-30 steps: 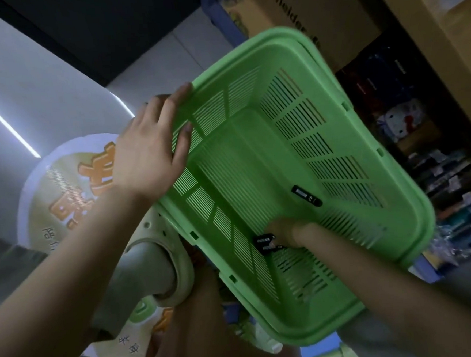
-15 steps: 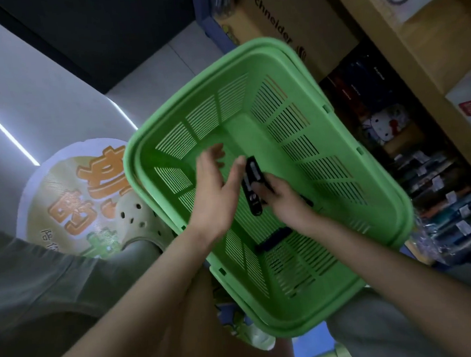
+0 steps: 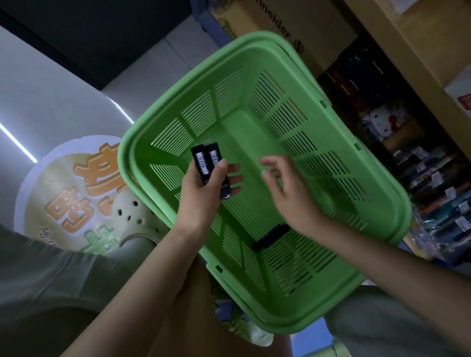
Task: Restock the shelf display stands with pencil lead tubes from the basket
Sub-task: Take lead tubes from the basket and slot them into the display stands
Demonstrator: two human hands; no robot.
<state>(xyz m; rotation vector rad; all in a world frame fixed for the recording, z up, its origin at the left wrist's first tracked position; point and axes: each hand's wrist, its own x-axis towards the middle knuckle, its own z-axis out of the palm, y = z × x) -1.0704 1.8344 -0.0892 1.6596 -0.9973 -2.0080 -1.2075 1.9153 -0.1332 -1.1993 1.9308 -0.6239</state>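
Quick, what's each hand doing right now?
Left hand: holding black pencil lead tubes.
Right hand: open, holding nothing, over the green basket.

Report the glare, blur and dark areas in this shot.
Head view: a light streak glares off the floor at left; the right hand is motion-blurred; the barcodes on the pencil lead tubes in the left hand look crisp; the shelf goods at right sit in shadow.
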